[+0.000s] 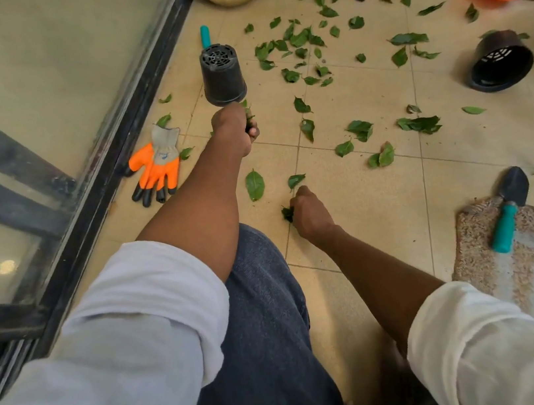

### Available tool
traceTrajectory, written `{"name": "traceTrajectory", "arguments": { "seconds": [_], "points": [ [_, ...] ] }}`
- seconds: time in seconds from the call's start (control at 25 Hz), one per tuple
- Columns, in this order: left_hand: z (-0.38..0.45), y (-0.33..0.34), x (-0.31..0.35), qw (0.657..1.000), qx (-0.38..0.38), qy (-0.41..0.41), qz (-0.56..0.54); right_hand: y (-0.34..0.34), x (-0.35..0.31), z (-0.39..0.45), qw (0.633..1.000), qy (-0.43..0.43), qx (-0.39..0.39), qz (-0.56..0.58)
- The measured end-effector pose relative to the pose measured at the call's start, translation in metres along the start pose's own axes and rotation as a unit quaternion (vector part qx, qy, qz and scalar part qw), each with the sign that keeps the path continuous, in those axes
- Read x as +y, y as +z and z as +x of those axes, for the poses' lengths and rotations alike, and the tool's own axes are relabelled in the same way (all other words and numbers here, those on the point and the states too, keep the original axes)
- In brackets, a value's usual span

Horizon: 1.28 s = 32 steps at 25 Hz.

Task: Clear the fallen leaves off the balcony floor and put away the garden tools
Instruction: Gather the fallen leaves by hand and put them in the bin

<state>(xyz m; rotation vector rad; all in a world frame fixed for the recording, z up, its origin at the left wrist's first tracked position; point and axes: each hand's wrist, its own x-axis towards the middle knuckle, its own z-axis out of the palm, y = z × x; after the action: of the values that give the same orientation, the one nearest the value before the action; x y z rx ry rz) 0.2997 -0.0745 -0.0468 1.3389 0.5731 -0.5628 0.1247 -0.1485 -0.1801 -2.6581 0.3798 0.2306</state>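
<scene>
Clutching leaves (pixel 250 116) just below upturned black pot (pixel 223 74) — left hand (pixel 234 130), grip curled. Right hand (pixel 308 211), nearer than pot, grip pinching leaf wad (pixel 287 213) on floor (pixel 380 206). Loose leaves right of pot.

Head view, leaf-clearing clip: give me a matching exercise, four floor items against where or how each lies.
Items:
1. trowel
2. upside-down black pot
3. tipped black pot
4. nearer orange glove

Places:
A. on its side at the right
B. by the glass door frame
C. blade off the mat's edge
D. just beyond the left hand

Pairs: 1-C, 2-D, 3-A, 4-B
</scene>
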Motion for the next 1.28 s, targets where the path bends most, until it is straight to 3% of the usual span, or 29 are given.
{"name": "traceTrajectory", "arguments": {
  "seconds": [0.2, 0.36, 0.52, 0.6, 0.72, 0.88, 0.96, 1.16, 1.28],
  "points": [
    [0.008, -0.02, 0.008, 1.0, 0.022, 0.006, -0.005, -0.02, -0.005, 0.025, 0.997, -0.019, 0.066, -0.029],
    [0.009, -0.035, 0.015, 0.999, 0.035, 0.011, -0.016, -0.016, 0.001, 0.044, 1.0, 0.027, 0.01, 0.013],
    [0.01, -0.049, 0.021, 0.998, 0.049, 0.014, -0.024, -0.005, -0.003, 0.03, 0.998, -0.016, 0.048, -0.036],
    [0.009, -0.054, 0.024, 0.998, 0.058, 0.016, -0.033, -0.013, -0.007, 0.037, 0.999, 0.002, 0.049, 0.014],
    [0.007, -0.065, 0.028, 0.996, 0.073, 0.019, -0.038, -0.026, -0.04, 0.063, 0.985, 0.032, -0.012, 0.168],
    [0.008, -0.083, 0.032, 0.994, 0.088, 0.02, -0.055, -0.024, -0.078, 0.089, 0.989, 0.035, -0.139, 0.046],
    [0.006, -0.092, 0.034, 0.994, 0.089, 0.017, -0.056, -0.013, -0.072, 0.088, 0.987, 0.027, -0.155, -0.011],
    [0.007, -0.122, 0.04, 0.989, 0.123, 0.025, -0.079, 0.011, -0.057, 0.064, 0.999, -0.04, -0.017, -0.019],
    [0.007, -0.132, 0.041, 0.985, 0.143, 0.029, -0.096, 0.008, -0.076, 0.07, 0.998, -0.059, -0.002, 0.028]
  ]
}}
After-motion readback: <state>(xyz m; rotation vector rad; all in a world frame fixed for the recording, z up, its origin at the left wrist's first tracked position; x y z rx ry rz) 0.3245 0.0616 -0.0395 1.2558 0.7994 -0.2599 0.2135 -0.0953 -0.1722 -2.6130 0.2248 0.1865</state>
